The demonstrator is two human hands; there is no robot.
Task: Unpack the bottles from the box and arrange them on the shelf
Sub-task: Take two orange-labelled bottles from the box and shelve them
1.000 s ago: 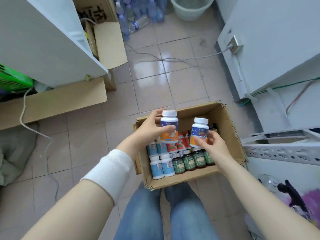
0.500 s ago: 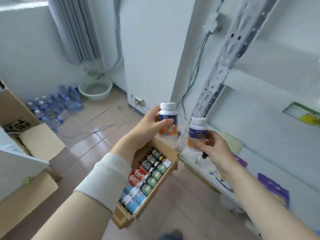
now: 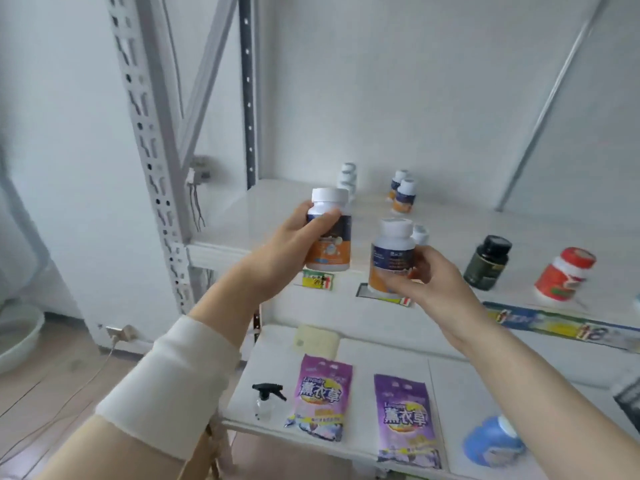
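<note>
My left hand (image 3: 287,244) grips a white-capped bottle with a blue and orange label (image 3: 330,237), held upright in front of the white metal shelf (image 3: 242,216). My right hand (image 3: 426,275) holds a second bottle of the same kind (image 3: 391,258), a little lower, at the shelf's front edge. Two matching bottles (image 3: 403,197) stand at the back of the shelf, with white bottles (image 3: 348,178) to their left. The box is out of view.
A dark bottle (image 3: 486,261) and a red-and-white bottle (image 3: 562,277) stand on the shelf to the right. The lower shelf carries two purple bags (image 3: 322,396), a small spray bottle (image 3: 265,400) and a blue container (image 3: 493,441). A perforated upright (image 3: 149,133) stands at left.
The view has swung up from the box on the floor to the shelf. Both hands have carried their bottles up to the shelf's front.
</note>
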